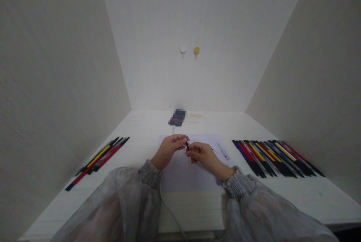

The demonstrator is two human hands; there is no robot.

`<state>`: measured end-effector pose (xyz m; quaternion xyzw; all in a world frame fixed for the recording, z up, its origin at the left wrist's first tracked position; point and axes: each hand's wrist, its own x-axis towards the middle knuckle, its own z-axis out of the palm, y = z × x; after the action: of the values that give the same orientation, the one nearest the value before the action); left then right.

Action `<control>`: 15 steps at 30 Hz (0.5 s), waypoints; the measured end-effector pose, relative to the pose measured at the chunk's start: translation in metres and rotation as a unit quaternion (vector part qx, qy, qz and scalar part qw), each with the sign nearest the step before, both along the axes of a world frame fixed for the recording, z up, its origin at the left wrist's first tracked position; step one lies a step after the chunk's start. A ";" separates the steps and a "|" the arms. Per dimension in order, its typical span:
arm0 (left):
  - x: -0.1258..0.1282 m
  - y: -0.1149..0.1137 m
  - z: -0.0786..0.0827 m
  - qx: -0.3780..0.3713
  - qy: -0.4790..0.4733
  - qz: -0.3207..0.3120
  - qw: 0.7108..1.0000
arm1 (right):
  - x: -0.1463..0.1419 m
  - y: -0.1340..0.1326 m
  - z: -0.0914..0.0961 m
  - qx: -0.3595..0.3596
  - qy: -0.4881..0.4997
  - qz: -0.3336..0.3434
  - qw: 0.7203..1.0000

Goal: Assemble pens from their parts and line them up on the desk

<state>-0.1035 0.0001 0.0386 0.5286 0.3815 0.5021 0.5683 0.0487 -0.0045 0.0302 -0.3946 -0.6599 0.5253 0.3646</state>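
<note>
My left hand (170, 147), with a ring on one finger, pinches the upper end of a short, thin black piece (187, 145), possibly part of a pen. The fingertips of my right hand (201, 153) close on its lower end. Both hands are over a sheet of white paper (186, 178) on the table. Just right of my right hand, a small pale, see-through item (223, 151) lies on the paper, its kind unclear. A thin dark tip shows behind that hand. My fingers cover much of the black piece.
Many-coloured pens (270, 157) lie side by side on the right of the white table (141, 212). Several more pens (98, 161) lie at the left. A phone (176, 121) with a white cable (172, 208) sits behind the paper. Two hooks (196, 50) are on the back wall.
</note>
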 end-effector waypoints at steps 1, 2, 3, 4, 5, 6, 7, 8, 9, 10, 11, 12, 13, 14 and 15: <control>-0.001 0.001 0.000 0.010 0.034 0.017 0.999 | 0.000 0.000 0.001 -0.002 0.003 -0.003 1.000; -0.002 0.003 0.000 0.026 0.084 0.044 0.995 | 0.000 -0.001 0.003 -0.004 0.004 -0.007 1.000; -0.004 0.004 -0.001 0.048 0.148 0.082 0.984 | -0.001 -0.001 0.004 -0.005 0.004 -0.012 1.000; -0.006 0.004 -0.001 0.074 0.222 0.124 0.964 | -0.001 -0.001 0.005 -0.004 0.004 -0.017 1.000; -0.008 0.004 -0.001 0.099 0.297 0.162 0.936 | -0.001 -0.001 0.005 -0.002 0.002 -0.020 1.000; -0.009 0.003 -0.002 0.119 0.368 0.191 0.902 | -0.001 -0.001 0.005 0.000 0.003 -0.022 1.000; -0.011 0.002 -0.003 0.133 0.427 0.208 0.870 | -0.001 0.000 0.005 0.002 0.004 -0.023 1.000; -0.013 0.001 -0.004 0.138 0.476 0.213 0.842 | -0.001 0.000 0.005 0.004 0.006 -0.023 1.000; -0.014 0.000 -0.006 0.134 0.513 0.208 0.822 | -0.001 0.001 0.004 0.005 0.009 -0.024 1.000; -0.015 -0.001 -0.008 0.127 0.538 0.197 0.809 | -0.001 0.001 0.003 0.005 0.012 -0.025 1.000; -0.016 -0.001 -0.010 0.120 0.553 0.182 0.804 | -0.001 0.002 0.002 0.004 0.014 -0.026 1.000; -0.017 0.000 -0.013 0.112 0.557 0.168 0.806 | -0.001 0.002 0.002 0.003 0.016 -0.027 0.999; -0.018 0.001 -0.016 0.106 0.550 0.156 0.814 | -0.001 0.002 0.002 0.003 0.016 -0.028 0.999; -0.018 0.004 -0.018 0.100 0.534 0.149 0.826 | 0.000 0.002 0.002 0.003 0.013 -0.029 0.999; -0.019 0.006 -0.019 0.097 0.511 0.146 0.842 | 0.000 0.001 0.002 0.004 0.009 -0.030 1.000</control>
<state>-0.1220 0.0061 0.0197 0.7005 0.6400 0.2728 0.1587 0.0487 -0.0031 0.0325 -0.4075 -0.6464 0.5154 0.3878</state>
